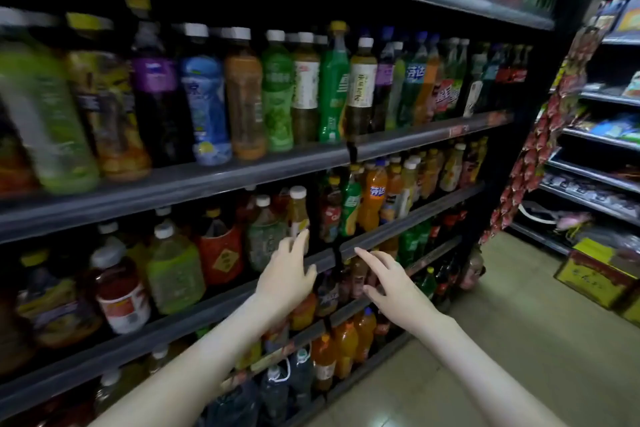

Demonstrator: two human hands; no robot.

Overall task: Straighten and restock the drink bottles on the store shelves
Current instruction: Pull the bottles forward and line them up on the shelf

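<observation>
Bottles [298, 210] on shelf [408, 224], left hand [285, 279], right hand [393, 284] outstretched

Both bare arms reach forward and upward, the left forearm [207, 350] rising from the lower left and the right forearm [485, 367] from the lower right, so that the two hands come near each other without touching. The left hand [287, 277] shows its back, its fingers [300, 241] held together and nearly straight, pointing up, thumb out to the right, gripping nothing. The right hand [394, 284] is also back-up and slack, fingers loosely spread, its index finger [365, 256] stretched up and to the left.
</observation>
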